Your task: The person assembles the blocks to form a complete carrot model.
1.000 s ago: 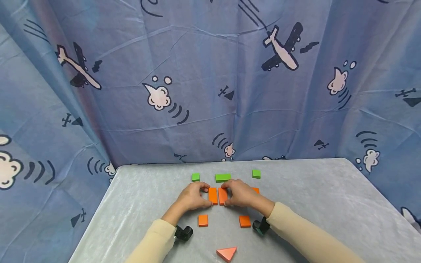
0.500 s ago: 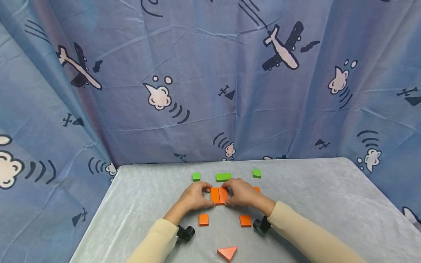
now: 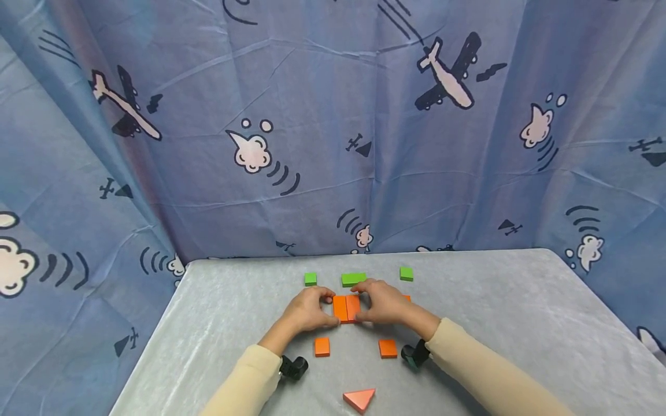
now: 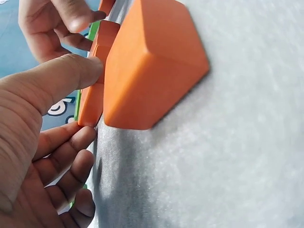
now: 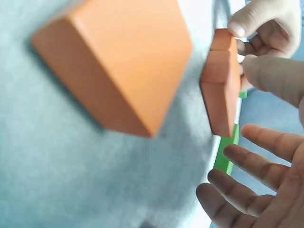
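Observation:
Two orange rectangular blocks stand side by side, long sides together, in the middle of the table in the head view. My left hand [image 3: 306, 311] pinches the left orange block [image 3: 340, 308], thumb at its near end and a finger at its far end. Beside the right orange block [image 3: 353, 307] my right hand [image 3: 386, 303] is spread, thumb close to its near end. In the right wrist view, the fingers [image 5: 256, 164] of that hand are apart from the block. A further orange block [image 3: 407, 299] is mostly hidden behind the right hand.
Two small orange blocks, one left [image 3: 322, 346] and one right [image 3: 387, 348], lie nearer me. A pink triangular block [image 3: 359, 400] sits at the front. Behind the hands are a green rectangular block [image 3: 353, 279] and two small green blocks [image 3: 310, 279] [image 3: 406, 273]. A patterned curtain [image 3: 312, 144] hangs behind.
The left orange block has moved right, closing the gap to the right one. My right hand's fingers have since loosened and come slightly away from its block.

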### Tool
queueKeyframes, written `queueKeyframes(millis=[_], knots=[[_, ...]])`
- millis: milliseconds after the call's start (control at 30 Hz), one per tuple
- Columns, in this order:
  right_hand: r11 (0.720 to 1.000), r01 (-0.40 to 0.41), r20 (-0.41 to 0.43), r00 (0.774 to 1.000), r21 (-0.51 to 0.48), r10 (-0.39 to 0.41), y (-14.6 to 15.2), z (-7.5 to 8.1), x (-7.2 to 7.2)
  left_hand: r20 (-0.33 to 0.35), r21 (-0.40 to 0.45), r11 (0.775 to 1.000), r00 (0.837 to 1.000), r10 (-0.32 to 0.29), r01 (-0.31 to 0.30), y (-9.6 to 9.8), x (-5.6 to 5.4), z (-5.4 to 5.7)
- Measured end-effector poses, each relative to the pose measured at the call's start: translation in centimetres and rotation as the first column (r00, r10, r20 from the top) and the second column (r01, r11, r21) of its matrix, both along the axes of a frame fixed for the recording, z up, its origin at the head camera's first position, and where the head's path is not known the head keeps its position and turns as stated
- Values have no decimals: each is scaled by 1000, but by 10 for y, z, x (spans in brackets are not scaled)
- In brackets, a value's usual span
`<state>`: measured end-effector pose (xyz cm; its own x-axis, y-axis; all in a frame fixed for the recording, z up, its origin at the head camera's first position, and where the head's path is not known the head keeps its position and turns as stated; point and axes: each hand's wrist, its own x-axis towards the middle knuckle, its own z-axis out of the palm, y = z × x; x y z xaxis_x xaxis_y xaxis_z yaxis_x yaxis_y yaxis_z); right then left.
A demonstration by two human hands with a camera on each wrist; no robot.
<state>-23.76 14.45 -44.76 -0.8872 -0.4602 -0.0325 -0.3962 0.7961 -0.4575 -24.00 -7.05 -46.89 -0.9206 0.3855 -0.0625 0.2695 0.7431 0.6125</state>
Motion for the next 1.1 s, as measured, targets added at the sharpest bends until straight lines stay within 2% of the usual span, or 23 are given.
queueKeyframes(millis=[200, 433, 900, 1100], knots=[[999, 8, -17, 1000, -50, -9, 11, 7, 6, 9, 1, 1000, 1000, 0, 0, 0, -1, 1], [999, 45, -82, 996, -15, -46, 31, 16, 17, -1, -1, 1000, 1000, -4, 4, -1, -2, -1], [997, 77, -147, 986, -13, -79, 72, 11, 29, -5, 19, 1000, 1000, -5, 5, -2, -1, -1], [990, 127, -159, 981, 67, -115, 81, 6, 30, -16, 26, 1000, 1000, -8, 8, -1, -1, -1]])
